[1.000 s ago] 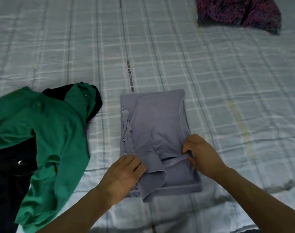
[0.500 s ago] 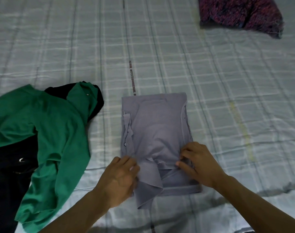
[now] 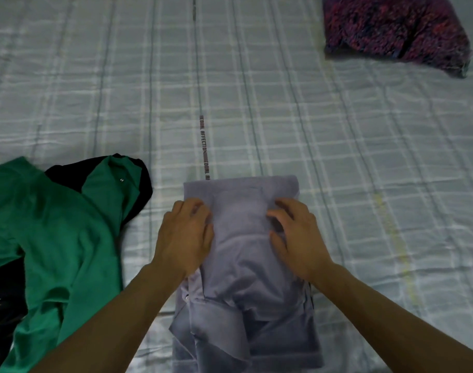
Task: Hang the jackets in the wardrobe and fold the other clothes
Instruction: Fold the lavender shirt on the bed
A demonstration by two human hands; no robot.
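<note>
While the grey shirt [image 3: 246,270] lies folded into a narrow block on the bed [image 3: 337,157], right in front of us, we rest both hands on its upper half. Our left hand [image 3: 185,238] lies palm down on the left side of the shirt, its fingers [image 3: 195,208] loosely curled and pressing into the cloth near the far edge; they grip nothing that we can see. Our right hand [image 3: 297,238] lies on the right side in the same way, fingers [image 3: 282,208] bent and their tips on the fabric, pressing rather than pinching. Between the two hands the cloth is smooth. Nearer to us the shirt shows its button strip [image 3: 186,297] along the left edge and a loose flap [image 3: 219,343] folded over the lower part.

Just to the left of the shirt, apart from it, a green garment [image 3: 55,238] lies spread out and crumpled, over something black [image 3: 141,192] that shows behind its collar and again at the lower left edge of the view. Well away, at the far right of the bed, a dark red and purple patterned piece of clothing [image 3: 391,28] lies in a heap. The bedsheet is pale with a check pattern, and a line of printed letters [image 3: 203,146] runs along it toward the far edge of the shirt.
</note>
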